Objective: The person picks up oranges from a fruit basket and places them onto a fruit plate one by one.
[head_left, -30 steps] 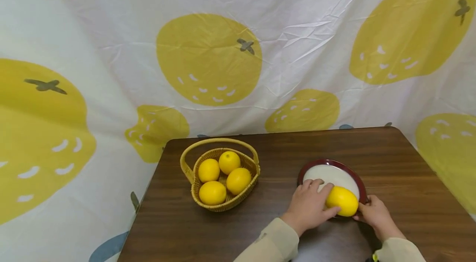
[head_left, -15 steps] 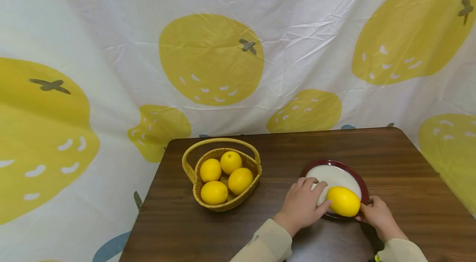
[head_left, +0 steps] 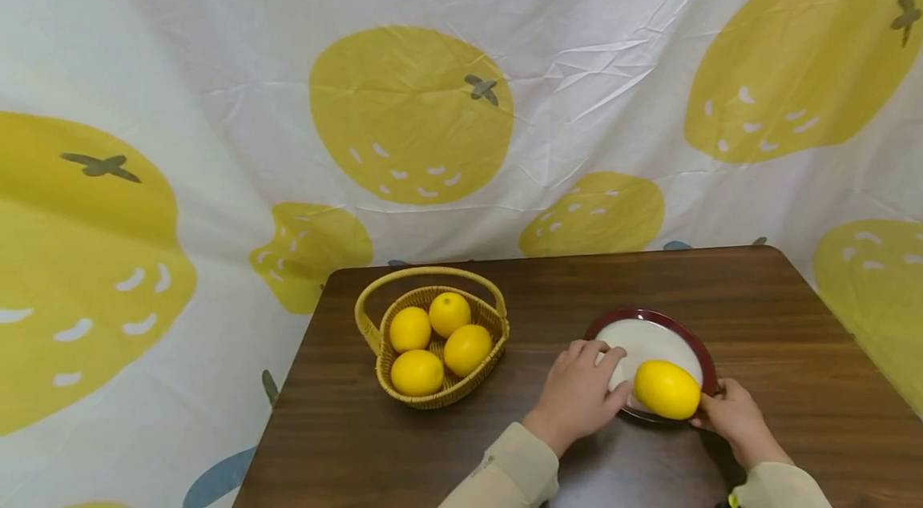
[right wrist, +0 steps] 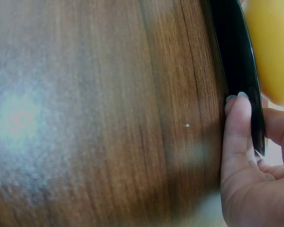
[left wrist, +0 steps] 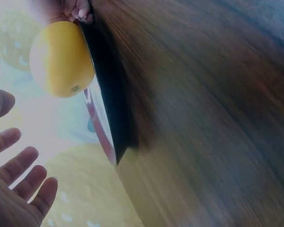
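Observation:
A lemon [head_left: 667, 389] lies on a white plate [head_left: 649, 336] with a dark red rim, on the side nearest the person. At the plate's right edge the right hand [head_left: 735, 420] pinches the rim; in the right wrist view its fingers [right wrist: 237, 118] are under the dark underside and the thumb is above. The left hand [head_left: 577, 392] hovers at the plate's left side, fingers spread and apart from the lemon. In the left wrist view those fingers [left wrist: 19, 165] hold nothing.
To the left stands a wicker basket [head_left: 447, 396] with an arched handle and several lemons [head_left: 417, 373] in it. A brown wooden table [head_left: 548, 292] carries everything. Behind it hangs a white cloth [head_left: 562, 115] printed with large lemons.
The left hand has let go of the lemon and drawn back to the left. The lemon stays on the plate, and the right hand keeps its hold on the rim.

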### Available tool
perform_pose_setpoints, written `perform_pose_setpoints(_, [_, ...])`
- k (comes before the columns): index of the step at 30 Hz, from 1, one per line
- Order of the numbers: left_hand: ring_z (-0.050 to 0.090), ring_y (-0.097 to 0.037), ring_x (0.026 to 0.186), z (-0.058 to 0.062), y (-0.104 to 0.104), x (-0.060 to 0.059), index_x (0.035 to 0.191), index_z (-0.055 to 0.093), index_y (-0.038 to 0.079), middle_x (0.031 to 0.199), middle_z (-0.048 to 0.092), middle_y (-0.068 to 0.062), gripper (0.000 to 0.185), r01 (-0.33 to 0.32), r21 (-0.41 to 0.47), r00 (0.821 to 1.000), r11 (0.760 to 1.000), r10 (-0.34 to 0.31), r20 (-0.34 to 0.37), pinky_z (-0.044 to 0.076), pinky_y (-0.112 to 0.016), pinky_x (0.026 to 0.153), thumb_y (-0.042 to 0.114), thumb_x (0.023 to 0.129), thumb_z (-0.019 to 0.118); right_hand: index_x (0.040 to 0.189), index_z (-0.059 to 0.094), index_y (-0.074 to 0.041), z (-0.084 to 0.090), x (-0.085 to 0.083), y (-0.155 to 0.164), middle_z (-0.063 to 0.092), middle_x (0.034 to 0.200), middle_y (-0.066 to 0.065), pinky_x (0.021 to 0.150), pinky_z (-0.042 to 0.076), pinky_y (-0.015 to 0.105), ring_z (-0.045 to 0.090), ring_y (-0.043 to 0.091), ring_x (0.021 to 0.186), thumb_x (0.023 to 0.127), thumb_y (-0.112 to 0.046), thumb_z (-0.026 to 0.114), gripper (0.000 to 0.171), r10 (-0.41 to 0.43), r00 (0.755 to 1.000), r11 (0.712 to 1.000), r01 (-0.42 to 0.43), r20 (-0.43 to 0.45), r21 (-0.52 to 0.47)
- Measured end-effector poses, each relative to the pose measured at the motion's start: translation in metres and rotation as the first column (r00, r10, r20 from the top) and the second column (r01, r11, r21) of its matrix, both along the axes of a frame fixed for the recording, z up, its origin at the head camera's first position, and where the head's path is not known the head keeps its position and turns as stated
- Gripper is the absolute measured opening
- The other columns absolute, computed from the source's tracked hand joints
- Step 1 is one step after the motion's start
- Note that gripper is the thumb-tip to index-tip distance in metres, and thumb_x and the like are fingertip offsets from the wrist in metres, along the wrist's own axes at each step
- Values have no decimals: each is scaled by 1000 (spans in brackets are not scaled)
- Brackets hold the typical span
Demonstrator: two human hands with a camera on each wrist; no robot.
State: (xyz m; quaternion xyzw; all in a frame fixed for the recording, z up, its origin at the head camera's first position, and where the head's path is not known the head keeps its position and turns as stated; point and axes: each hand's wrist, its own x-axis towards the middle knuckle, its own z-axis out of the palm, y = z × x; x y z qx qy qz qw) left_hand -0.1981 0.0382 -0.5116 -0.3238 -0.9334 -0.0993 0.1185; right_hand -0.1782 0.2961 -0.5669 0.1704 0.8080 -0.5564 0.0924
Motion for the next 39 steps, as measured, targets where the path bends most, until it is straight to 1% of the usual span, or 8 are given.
perform_pose_setpoints(8, [55, -16, 118, -8, -6, -5, 138, 54, 28, 128, 61, 5, 41, -1, -1, 1000, 1000, 1, -16, 49, -33, 101, 49, 103, 47, 127, 31, 22, -3, -2, 1, 51, 87, 14, 64, 58, 23, 63, 11, 65, 101, -8, 51, 45, -10, 1000, 1000, 10, 0, -7])
perform_pose_setpoints(14, [56, -17, 118, -11, -13, -10, 137, 55, 26, 127, 61, 5, 41, -17, -1, 999, 1000, 17, -40, 50, -33, 101, 47, 103, 50, 128, 30, 23, -4, -2, 1, 51, 87, 15, 64, 58, 23, 63, 11, 66, 101, -8, 51, 46, -11, 1000, 1000, 11, -1, -11])
perform_pose_setpoints(20, [58, -19, 116, -9, -21, -13, 137, 58, 25, 126, 62, 3, 41, -24, 3, 998, 1000, 24, -66, 51, -34, 98, 46, 102, 51, 129, 29, 24, -3, -2, 1, 50, 89, 17, 64, 58, 23, 63, 11, 67, 101, -8, 51, 48, -11, 1000, 1000, 11, 2, -14])
perform_pose_setpoints(27, [59, -19, 116, -8, -30, -17, 135, 59, 25, 126, 63, 2, 40, -52, 14, 995, 999, 53, -83, 53, -35, 96, 45, 101, 55, 125, 31, 22, -2, 0, 0, 50, 86, 14, 63, 57, 22, 62, 11, 64, 100, -7, 51, 44, -7, 1000, 1000, 7, -5, -10])
perform_pose_setpoints(33, [60, -19, 115, -8, -39, -19, 133, 60, 25, 124, 64, 3, 40, -71, -2, 992, 997, 70, -106, 53, -34, 94, 46, 100, 55, 122, 33, 20, -1, 0, -1, 52, 85, 12, 62, 57, 22, 62, 10, 63, 100, -6, 50, 38, -5, 1000, 1000, 5, -10, -7])
perform_pose_setpoints(39, [60, -21, 115, -6, -49, -22, 133, 59, 25, 124, 64, 2, 39, -87, -22, 991, 996, 84, -107, 53, -35, 94, 47, 101, 55, 122, 33, 20, -1, 0, 0, 53, 85, 11, 63, 57, 22, 63, 10, 64, 101, -7, 50, 38, -2, 1000, 1000, 2, -11, -3])
